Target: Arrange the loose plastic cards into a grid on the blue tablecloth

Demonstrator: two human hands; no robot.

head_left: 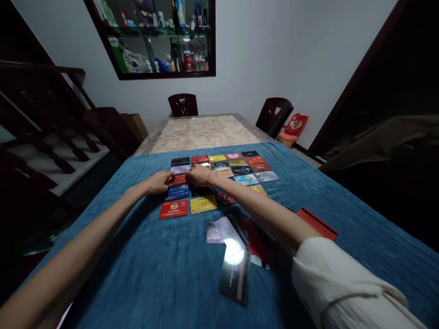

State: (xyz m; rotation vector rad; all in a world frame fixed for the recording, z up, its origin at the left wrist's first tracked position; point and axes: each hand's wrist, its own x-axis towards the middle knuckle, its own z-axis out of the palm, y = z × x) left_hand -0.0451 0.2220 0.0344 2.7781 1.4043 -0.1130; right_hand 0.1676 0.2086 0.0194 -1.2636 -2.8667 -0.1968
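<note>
A red card [179, 179] lies in the leftmost column of cards, between my two hands. My left hand [158, 182] has its fingers closed at the card's left edge. My right hand [200, 175] reaches across from the right, fingers closed at its right edge and covering part of the neighbouring cards. Above it are a whitish card [180, 169] and a black card [180, 161]. Below it sit a blue card [177, 192] and another red card [173, 209], with a yellow card [204, 204] alongside. My right forearm hides some cards.
Loose cards overlap nearer me, including a dark card [235, 276] with glare and a white card [228, 234]. A red card with a black stripe [317, 223] lies right of my forearm. A blue cloth [154, 274] covers the table's near part. Chairs [274, 116] stand around it.
</note>
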